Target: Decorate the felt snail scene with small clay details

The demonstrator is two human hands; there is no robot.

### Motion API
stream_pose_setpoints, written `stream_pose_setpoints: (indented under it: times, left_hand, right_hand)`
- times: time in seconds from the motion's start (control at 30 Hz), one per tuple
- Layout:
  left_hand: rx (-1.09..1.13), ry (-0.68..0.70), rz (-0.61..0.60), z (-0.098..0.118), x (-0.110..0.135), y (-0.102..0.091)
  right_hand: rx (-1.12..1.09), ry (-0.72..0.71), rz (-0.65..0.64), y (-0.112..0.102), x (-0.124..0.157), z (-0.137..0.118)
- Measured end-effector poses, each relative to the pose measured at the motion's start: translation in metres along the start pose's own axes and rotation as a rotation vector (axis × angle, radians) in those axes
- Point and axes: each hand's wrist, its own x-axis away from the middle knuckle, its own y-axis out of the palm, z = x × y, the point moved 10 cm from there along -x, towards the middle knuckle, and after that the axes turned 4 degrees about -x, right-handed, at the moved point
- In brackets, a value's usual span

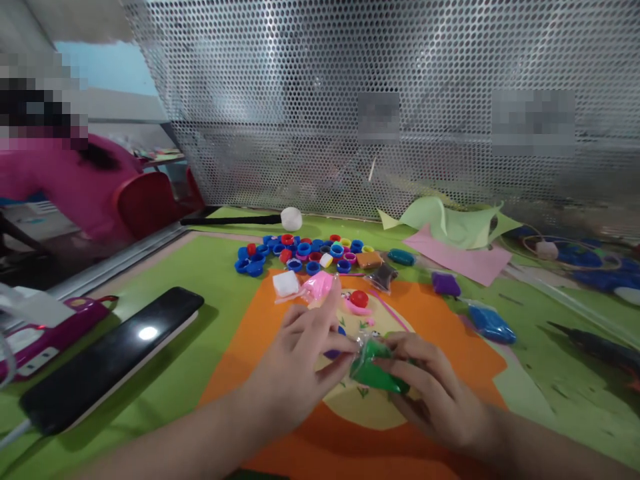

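Observation:
Both my hands are on a packet of green modelling clay (373,370) in clear plastic. My left hand (305,353) pinches the wrapper's left end between thumb and finger, its index finger pointing away. My right hand (435,387) wraps round the green body from the right. Beneath lies an orange sheet (240,367) bearing a pale yellow round shape (370,413) with small green marks. On that shape sit a red ball on a pink piece (359,300) and a blue piece (334,350), partly hidden by my left hand. A pink clay packet (318,287) lies just beyond my left fingers.
Behind are several bottle caps (303,250), a white packet (285,284) and a black packet (383,276). Purple (446,284) and blue (491,323) packets lie right, near a dark tool (595,347). A phone (115,353) lies left. A perforated metal panel (320,113) stands behind; a person in pink (65,180) sits left.

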Motion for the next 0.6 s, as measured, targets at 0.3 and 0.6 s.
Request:
stream_pose_setpoints:
  times: [0.3,0.6]
  left_hand:
    - [-0.001,-0.153,-0.156,-0.016,0.002,0.012]
    - [0.086,-0.226,-0.104,-0.017,-0.004,0.001]
  right_hand:
    - [0.009,-0.038,-0.029,0.002,-0.002,-0.003]
    - [0.058,-0.078,-0.004,-0.005,-0.006,-0.006]
